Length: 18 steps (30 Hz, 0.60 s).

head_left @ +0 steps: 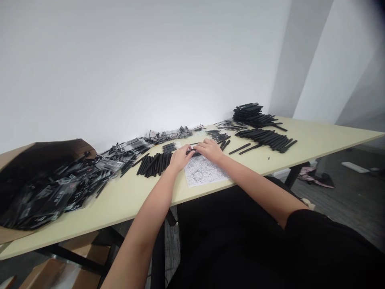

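My left hand (180,157) and my right hand (209,150) meet over the near-middle of the table, fingers bent and pinched close together. Between their fingertips is a slim black pen (192,151), mostly covered by the fingers. Beneath the hands lies a white sheet of paper (206,171) filled with dark scribbles. A row of black pens (154,165) sits just left of my left hand. Thin dark refill-like sticks (217,135) lie beyond my right hand, and a few loose pens (240,148) rest to its right.
On the right are a spread of black pens (266,138) and a stacked pile (247,112). Clear printed wrappers (135,145) run along the wall. At the left, a cardboard box (86,147) spills black packets (60,192) onto the pale table (126,204).
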Available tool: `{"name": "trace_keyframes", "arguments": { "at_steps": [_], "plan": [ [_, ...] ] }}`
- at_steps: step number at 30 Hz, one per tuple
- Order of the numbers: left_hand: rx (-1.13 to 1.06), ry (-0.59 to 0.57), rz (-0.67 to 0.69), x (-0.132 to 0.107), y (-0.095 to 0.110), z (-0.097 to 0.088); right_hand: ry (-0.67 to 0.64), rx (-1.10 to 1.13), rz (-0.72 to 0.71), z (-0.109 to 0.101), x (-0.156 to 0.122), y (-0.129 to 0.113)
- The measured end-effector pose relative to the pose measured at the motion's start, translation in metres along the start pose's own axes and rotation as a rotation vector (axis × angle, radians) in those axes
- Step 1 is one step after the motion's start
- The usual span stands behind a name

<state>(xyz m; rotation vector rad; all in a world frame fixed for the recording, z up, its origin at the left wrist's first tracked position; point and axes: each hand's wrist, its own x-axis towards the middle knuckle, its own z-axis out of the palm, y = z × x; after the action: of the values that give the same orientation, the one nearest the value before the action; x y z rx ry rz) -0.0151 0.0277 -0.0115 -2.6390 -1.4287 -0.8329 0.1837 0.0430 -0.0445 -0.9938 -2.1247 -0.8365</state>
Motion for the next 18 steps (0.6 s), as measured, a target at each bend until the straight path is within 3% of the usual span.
{"name": "trace_keyframes", "arguments": {
  "at_steps": [5,18],
  "plan": [
    [0.034,-0.030,0.005,-0.0010,-0.0019,-0.0003,0.080,0.023,-0.046,0.0018,0.0002,0.0006],
    [0.081,-0.130,0.015,-0.0024,-0.0017,-0.0036,0.102,0.101,-0.132,0.0036,-0.0021,0.0016]
  ]
}}
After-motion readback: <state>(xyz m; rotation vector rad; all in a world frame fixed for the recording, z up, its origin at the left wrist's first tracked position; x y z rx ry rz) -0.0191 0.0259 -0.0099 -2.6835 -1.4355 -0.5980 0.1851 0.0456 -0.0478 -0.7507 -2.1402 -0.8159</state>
